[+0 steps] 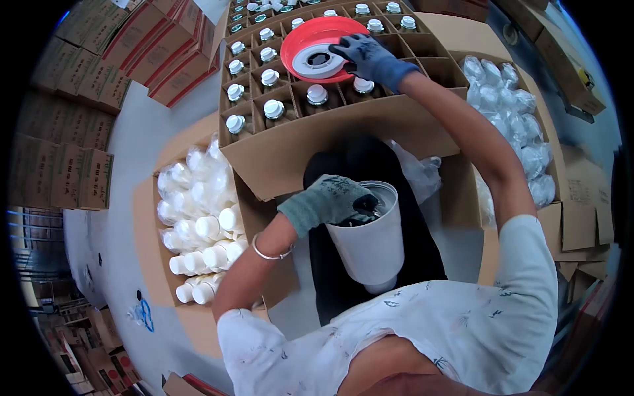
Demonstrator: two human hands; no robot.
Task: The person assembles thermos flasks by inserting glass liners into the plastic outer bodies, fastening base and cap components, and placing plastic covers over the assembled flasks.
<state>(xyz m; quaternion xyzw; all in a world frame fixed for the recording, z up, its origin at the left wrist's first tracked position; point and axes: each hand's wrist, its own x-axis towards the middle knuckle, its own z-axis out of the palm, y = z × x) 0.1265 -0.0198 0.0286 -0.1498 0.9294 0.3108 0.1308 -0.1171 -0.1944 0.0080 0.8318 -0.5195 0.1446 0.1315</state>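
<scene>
My left hand (330, 201), in a grey-green glove with dark fingertips, curls over the rim of a white plastic jar (370, 251). Its fingertips dip into the jar's open mouth, where something shiny shows only in part. The jar tapers to a narrow knob at the bottom and stands between my legs. Farther up, my right hand (375, 58), in a blue-grey glove, grips the right side of a round red dish (300, 36). A white ring with a dark centre (318, 61) sits in the dish, which lies over the bottles in a divided carton (330, 125).
White-capped bottles (274, 109) fill many carton cells. On the left, an open box (152, 224) holds white bottles and plastic-wrapped pieces. A box of clear-wrapped items (508, 112) stands on the right. Stacked cartons (162, 53) line the left; flattened cardboard (581, 191) lies right.
</scene>
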